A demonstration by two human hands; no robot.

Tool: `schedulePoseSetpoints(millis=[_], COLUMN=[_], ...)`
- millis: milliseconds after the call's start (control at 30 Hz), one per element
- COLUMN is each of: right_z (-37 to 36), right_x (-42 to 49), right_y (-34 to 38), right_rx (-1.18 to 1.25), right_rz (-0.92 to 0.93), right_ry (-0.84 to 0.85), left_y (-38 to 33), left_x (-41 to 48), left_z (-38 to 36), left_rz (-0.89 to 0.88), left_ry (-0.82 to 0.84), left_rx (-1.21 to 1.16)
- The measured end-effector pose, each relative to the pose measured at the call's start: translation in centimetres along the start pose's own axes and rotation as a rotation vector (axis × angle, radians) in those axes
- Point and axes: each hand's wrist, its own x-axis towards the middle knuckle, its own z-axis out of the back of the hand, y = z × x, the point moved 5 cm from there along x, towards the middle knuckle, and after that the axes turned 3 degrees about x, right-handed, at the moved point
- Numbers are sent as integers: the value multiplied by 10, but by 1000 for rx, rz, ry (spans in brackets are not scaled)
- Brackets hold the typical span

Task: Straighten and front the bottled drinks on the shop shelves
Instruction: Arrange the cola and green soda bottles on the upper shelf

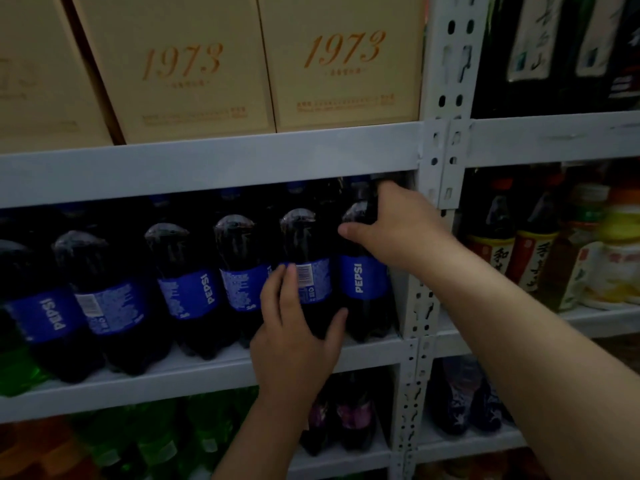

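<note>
Row of Pepsi bottles [187, 289] on middle shelf [207, 375], part fronted: end bottle [362, 278] shows logo, right hand [398, 223] curled round its shoulder; next bottle [301, 233] shows barcode, left hand [294, 341] gripping its lower body; apparently two more further left face backward in the gloom, left to turn.

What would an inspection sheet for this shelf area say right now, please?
Surface: white metal shelf, front row full where visible.
Job's things: row of cola bottles; three show the name, three show barcode or small print.
Clutter: nothing seen.
Hands: left hand grips the fifth bottle low, barcode facing out; right hand grips the end bottle near its neck.
Cables: nothing seen.
Surroundings: beige boxes above, green bottles below, other drinks in the right bay; dim light.
</note>
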Motion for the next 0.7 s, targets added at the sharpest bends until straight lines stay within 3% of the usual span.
schedulePoseSetpoints(millis=[200,267,433,500,600,700], right_z=[-4,-7,-10,-6,-8,-15], right_x=[-16,-20,-8,-6,-13,-24], right_y=[12,12,3,5,9,6], right_rx=[-348,-353,-126,-145,-265,-296], right_rz=[40,90,98,61,17,87], right_ry=[-291,-293,-92,-136,-269,-302], left_y=[-9,-9,-14,-15,-16,-16], left_x=[34,34,47,63,82,99], left_z=[0,0,19,27,26,24], left_rz=[87,69,-51,-47,2,80], left_ry=[6,21,-77,-77,74,167], left_rx=[151,153,169,175,106,-34])
